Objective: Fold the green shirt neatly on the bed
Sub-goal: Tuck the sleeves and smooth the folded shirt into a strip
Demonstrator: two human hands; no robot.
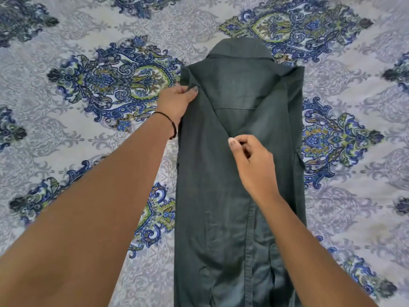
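Head view: green shirt (239, 173) lies back-up, sides folded inward, on the patterned bed (88, 29). Left hand (177, 100) pinches its left fold; right hand (254, 160) pinches the centre fabric.

Matt, faintly creased woven green shirt (239, 173) on a smooth printed cotton-like bedsheet (88, 52).

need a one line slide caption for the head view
Head view: left hand pinches the green shirt at its shoulder edge, right hand pinches the folded-in panel, on a patterned bedsheet.
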